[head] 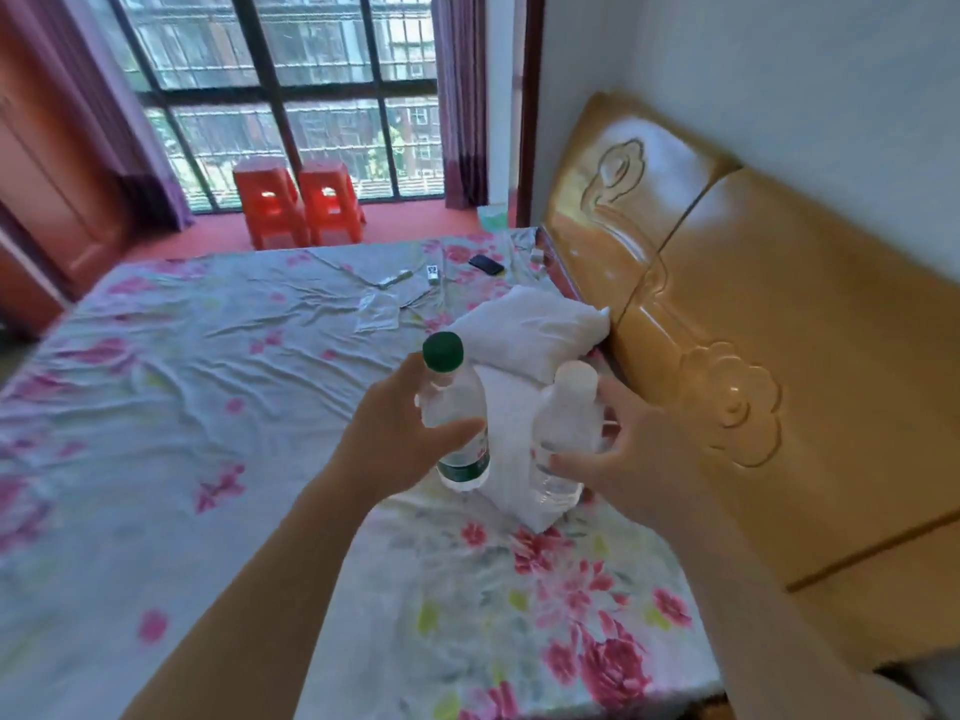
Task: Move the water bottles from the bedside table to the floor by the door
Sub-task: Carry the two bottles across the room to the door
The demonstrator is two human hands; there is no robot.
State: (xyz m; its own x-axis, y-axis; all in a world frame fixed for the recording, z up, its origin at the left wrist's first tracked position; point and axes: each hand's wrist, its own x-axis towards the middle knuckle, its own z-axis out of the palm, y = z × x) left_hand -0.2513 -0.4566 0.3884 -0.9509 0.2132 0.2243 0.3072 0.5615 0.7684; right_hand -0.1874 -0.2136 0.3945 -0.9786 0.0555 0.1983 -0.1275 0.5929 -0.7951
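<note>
My left hand [395, 439] grips a clear water bottle with a green cap and green label [453, 407], held upright above the bed. My right hand [628, 459] grips a second clear water bottle with a white cap [566, 433], also upright, a little to the right of the first. Both bottles hang in the air over the floral bedsheet, in front of a white pillow. The bedside table and the door are out of view.
The bed [208, 407] with a floral sheet fills the lower left. A white pillow [530, 330] and a folded white cloth lie near the wooden headboard [727, 330]. A phone [486, 264] and small items lie on the far side. Two red stools [298, 202] stand by the window.
</note>
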